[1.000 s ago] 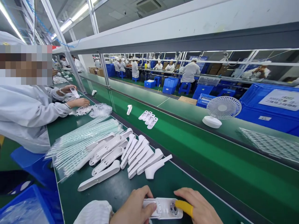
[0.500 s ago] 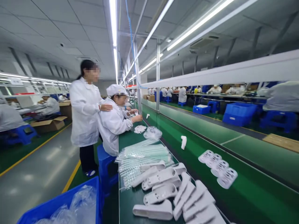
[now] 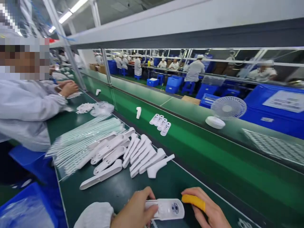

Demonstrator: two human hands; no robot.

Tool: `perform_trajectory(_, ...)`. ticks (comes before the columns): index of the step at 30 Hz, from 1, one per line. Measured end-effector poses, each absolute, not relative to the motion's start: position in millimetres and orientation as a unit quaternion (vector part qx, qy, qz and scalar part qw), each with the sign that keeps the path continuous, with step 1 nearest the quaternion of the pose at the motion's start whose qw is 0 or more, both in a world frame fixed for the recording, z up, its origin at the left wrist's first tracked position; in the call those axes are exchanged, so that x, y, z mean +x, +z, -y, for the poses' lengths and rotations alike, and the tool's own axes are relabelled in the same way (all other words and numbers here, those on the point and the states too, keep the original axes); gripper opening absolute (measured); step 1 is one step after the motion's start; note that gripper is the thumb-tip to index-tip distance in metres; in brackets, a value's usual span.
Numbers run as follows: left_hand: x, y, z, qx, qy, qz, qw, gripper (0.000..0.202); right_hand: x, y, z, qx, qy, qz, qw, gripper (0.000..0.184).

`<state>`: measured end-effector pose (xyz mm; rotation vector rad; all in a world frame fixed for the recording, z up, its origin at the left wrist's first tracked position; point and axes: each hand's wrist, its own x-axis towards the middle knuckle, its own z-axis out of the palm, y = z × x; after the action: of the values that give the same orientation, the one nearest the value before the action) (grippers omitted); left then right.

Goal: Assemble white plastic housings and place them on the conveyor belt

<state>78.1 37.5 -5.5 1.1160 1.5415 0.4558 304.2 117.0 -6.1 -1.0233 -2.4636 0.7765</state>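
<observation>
At the bottom of the view my left hand [image 3: 136, 210], in a white sleeve, grips the left end of a flat white plastic housing [image 3: 167, 209] lying on the green bench. My right hand [image 3: 205, 209] is closed round a small yellow tool [image 3: 193, 201] whose tip sits at the housing's right end. Just beyond lies a row of several white thermometer-shaped shells [image 3: 133, 152].
A stack of clear blister trays [image 3: 80, 139] lies left of the shells. A seated co-worker in white [image 3: 26, 107] works at the far left. Four small white panels [image 3: 160, 122] and one white part [image 3: 138, 112] ride the green belt. A white desk fan [image 3: 225, 110] stands behind. Blue bin [image 3: 26, 209] at lower left.
The view swung left and up toward the aisle and co-workers, then came back down to my hands. Both hands hold the housing and yellow tool much as before.
</observation>
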Motion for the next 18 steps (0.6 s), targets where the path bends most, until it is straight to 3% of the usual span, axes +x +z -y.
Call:
perform_trajectory(2,75.1,-7.0,-34.9,0.478,0.195,-0.655,0.552,0.02,302.0,-3.2,-108.2,-0.386,0.261,0.869,0.17,0.026)
perform_trajectory(6,76.1,-1.9,-29.6,0.499,0.183,-0.667,0.522,0.02,296.3,-8.3,-91.9,-0.407,0.23,0.875,0.124,0.048)
perform_trajectory(9,78.9,5.1,-28.3,0.512,0.155,-0.686,0.492,0.019,291.3,-10.7,-88.3,-0.386,0.229,0.885,0.127,0.042)
perform_trajectory(12,77.5,7.3,-29.1,0.508,0.153,-0.684,0.501,0.019,288.8,-4.7,-90.0,-0.394,0.257,0.872,0.13,0.046)
perform_trajectory(18,71.6,4.1,-30.1,0.484,0.158,-0.666,0.545,0.023,291.9,2.6,-94.6,-0.377,0.261,0.888,0.029,0.059)
